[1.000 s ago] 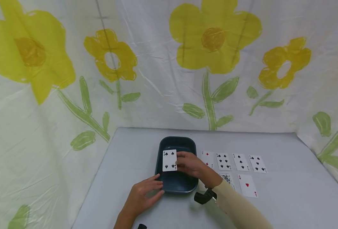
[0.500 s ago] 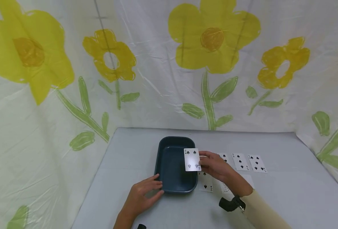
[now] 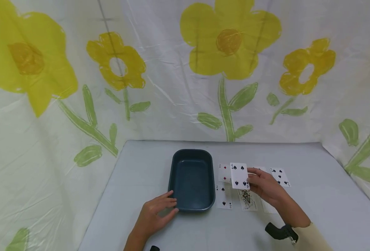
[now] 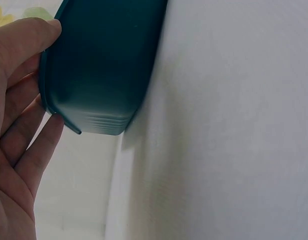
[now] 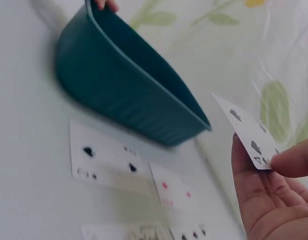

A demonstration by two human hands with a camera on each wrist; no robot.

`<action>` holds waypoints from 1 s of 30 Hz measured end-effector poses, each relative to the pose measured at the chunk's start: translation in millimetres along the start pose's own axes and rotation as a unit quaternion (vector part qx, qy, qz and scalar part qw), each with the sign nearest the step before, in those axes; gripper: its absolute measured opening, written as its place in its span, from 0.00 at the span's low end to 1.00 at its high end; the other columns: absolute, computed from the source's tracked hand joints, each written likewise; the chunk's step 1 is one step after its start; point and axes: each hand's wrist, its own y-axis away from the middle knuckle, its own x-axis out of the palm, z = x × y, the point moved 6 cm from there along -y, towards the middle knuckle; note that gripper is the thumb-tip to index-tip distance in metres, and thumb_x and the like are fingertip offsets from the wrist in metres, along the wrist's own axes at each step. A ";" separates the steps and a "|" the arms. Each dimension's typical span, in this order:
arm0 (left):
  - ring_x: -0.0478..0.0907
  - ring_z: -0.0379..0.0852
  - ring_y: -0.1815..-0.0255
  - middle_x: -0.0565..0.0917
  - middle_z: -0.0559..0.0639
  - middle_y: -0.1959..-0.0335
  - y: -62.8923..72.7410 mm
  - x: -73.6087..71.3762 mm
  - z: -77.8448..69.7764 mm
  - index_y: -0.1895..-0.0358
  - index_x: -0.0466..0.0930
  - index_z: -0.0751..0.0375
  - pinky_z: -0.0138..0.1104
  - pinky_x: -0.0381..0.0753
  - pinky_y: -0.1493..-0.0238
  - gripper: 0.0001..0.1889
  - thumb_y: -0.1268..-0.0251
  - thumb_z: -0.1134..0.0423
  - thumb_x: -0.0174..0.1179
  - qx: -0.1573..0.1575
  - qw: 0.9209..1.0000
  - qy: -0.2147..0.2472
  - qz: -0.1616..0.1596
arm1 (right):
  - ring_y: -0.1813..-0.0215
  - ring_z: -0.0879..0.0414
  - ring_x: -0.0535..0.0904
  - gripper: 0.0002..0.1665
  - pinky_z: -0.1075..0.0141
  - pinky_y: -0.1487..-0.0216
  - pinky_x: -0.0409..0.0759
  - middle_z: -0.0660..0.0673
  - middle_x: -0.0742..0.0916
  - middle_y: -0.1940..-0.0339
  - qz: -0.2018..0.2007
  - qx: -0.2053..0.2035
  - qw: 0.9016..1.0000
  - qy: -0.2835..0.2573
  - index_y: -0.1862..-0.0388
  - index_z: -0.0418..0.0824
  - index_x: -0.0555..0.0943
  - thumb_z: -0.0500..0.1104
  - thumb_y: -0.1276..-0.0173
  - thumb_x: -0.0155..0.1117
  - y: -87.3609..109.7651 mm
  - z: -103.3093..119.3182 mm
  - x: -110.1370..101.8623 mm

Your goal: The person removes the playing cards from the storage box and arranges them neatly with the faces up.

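Observation:
My right hand (image 3: 266, 184) pinches a four of spades card (image 3: 239, 176) between thumb and fingers, lifted over the laid-out cards to the right of the bin. In the right wrist view the thumb lies on the face of that card (image 5: 249, 131), which tilts away. My left hand (image 3: 155, 214) rests at the near left corner of a dark teal plastic bin (image 3: 170, 176), its fingers extended and touching the rim. The left wrist view has the thumb and fingertips along the rim of the bin (image 4: 104, 65). Inside, the bin shows its bare floor.
Face-up cards lie right of the bin: a two of diamonds (image 3: 224, 173), a two of spades (image 3: 224, 197), a face card (image 3: 248, 201) and a five of spades (image 3: 280, 177). Others are partly hidden by my right hand. A flowered sheet (image 3: 172, 118) hangs behind the table.
My right hand has carried the four of spades rightward, from over the bin to above the cards on the table. The left hand and the bin stay in place.

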 end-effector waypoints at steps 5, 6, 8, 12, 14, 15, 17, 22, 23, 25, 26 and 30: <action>0.84 0.54 0.47 0.89 0.46 0.57 0.5 0.4 -0.3 0.61 0.90 0.59 0.35 0.82 0.46 0.08 0.43 0.62 0.75 0.003 1.000 0.004 -0.003 | 0.44 0.52 0.80 0.36 0.60 0.43 0.81 0.36 0.73 0.32 -0.017 0.001 1.000 0.018 0.23 0.26 0.52 0.36 0.22 0.53 15.7 -8.0 -24.0; 0.84 0.54 0.47 0.89 0.46 0.57 0.6 0.5 0.2 0.61 0.90 0.59 0.34 0.82 0.46 0.08 0.43 0.62 0.75 0.001 1.000 0.003 -0.003 | 0.45 0.53 0.80 0.36 0.61 0.45 0.81 0.37 0.74 0.33 -0.019 0.003 1.000 0.020 0.23 0.26 0.52 0.36 0.22 0.53 18.9 -9.8 -28.5; 0.84 0.54 0.47 0.89 0.45 0.57 0.7 0.7 0.9 0.61 0.90 0.59 0.34 0.81 0.46 0.08 0.43 0.62 0.75 -0.002 1.000 0.002 -0.002 | 0.46 0.54 0.79 0.37 0.62 0.47 0.81 0.40 0.75 0.35 -0.027 0.011 0.999 0.017 0.23 0.26 0.51 0.37 0.22 0.54 24.8 -13.7 -37.9; 0.84 0.52 0.46 0.89 0.44 0.57 0.4 1.9 2.5 0.61 0.90 0.58 0.34 0.81 0.45 0.09 0.44 0.62 0.75 -0.013 1.000 -0.001 0.003 | 0.47 0.56 0.80 0.40 0.62 0.47 0.82 0.46 0.77 0.40 -0.049 0.026 0.998 0.003 0.22 0.26 0.50 0.36 0.24 0.57 36.7 -21.4 -57.7; 0.84 0.51 0.45 0.89 0.44 0.57 0.1 2.4 2.6 0.61 0.90 0.58 0.34 0.81 0.45 0.09 0.44 0.62 0.76 -0.018 1.000 0.000 0.006 | 0.47 0.57 0.80 0.41 0.62 0.44 0.82 0.47 0.77 0.42 -0.063 0.033 0.997 -0.002 0.22 0.26 0.49 0.36 0.25 0.58 42.2 -25.2 -67.8; 0.84 0.51 0.45 0.89 0.43 0.57 -0.2 2.6 2.3 0.60 0.90 0.58 0.34 0.81 0.46 0.09 0.45 0.62 0.76 -0.018 1.000 -0.001 0.006 | 0.48 0.57 0.81 0.42 0.62 0.45 0.82 0.47 0.77 0.42 -0.070 0.036 0.997 0.001 0.22 0.26 0.49 0.36 0.25 0.58 44.8 -26.9 -72.9; 0.84 0.51 0.45 0.89 0.43 0.57 -0.7 2.3 1.5 0.60 0.90 0.58 0.34 0.81 0.46 0.10 0.45 0.62 0.76 -0.019 1.000 -0.005 0.006 | 0.48 0.58 0.80 0.42 0.63 0.45 0.82 0.42 0.75 0.38 -0.080 0.041 0.996 0.009 0.22 0.25 0.48 0.36 0.25 0.58 49.1 -30.4 -82.5; 0.84 0.52 0.46 0.89 0.44 0.57 -2.2 1.7 0.4 0.61 0.90 0.58 0.34 0.81 0.45 0.09 0.45 0.62 0.76 -0.016 1.000 -0.006 0.005 | 0.49 0.60 0.78 0.42 0.65 0.47 0.82 0.27 0.59 0.26 -0.116 0.067 0.990 0.047 0.22 0.25 0.49 0.37 0.24 0.57 56.3 -41.4 -108.0; 0.84 0.53 0.46 0.89 0.45 0.57 -2.2 1.8 0.6 0.60 0.90 0.58 0.34 0.80 0.44 0.09 0.45 0.63 0.76 -0.016 1.000 -0.003 0.004 | 0.50 0.60 0.78 0.41 0.66 0.48 0.83 0.25 0.57 0.25 -0.124 0.073 0.988 0.054 0.23 0.25 0.49 0.38 0.24 0.57 57.1 -43.7 -113.6; 0.84 0.53 0.46 0.89 0.46 0.57 -2.1 2.1 0.9 0.60 0.90 0.59 0.33 0.80 0.44 0.09 0.44 0.63 0.75 -0.014 1.000 0.002 0.003 | 0.51 0.60 0.78 0.40 0.66 0.50 0.83 0.24 0.59 0.26 -0.141 0.085 0.984 0.067 0.23 0.24 0.51 0.38 0.25 0.58 58.5 -48.5 -124.7; 0.84 0.54 0.46 0.89 0.46 0.57 -1.9 2.3 1.3 0.60 0.90 0.59 0.33 0.80 0.44 0.09 0.45 0.63 0.75 -0.012 1.000 0.003 0.002 | 0.52 0.60 0.78 0.40 0.66 0.51 0.84 0.25 0.65 0.29 -0.149 0.091 0.982 0.069 0.24 0.24 0.53 0.37 0.25 0.59 58.9 -51.3 -129.9; 0.84 0.53 0.46 0.89 0.46 0.58 -0.6 2.0 2.3 0.60 0.90 0.59 0.32 0.80 0.44 0.09 0.44 0.63 0.76 -0.009 1.000 0.005 -0.003 | 0.56 0.59 0.80 0.38 0.66 0.55 0.84 0.37 0.81 0.45 -0.173 0.101 0.976 0.088 0.27 0.22 0.56 0.36 0.27 0.61 59.1 -62.2 -144.5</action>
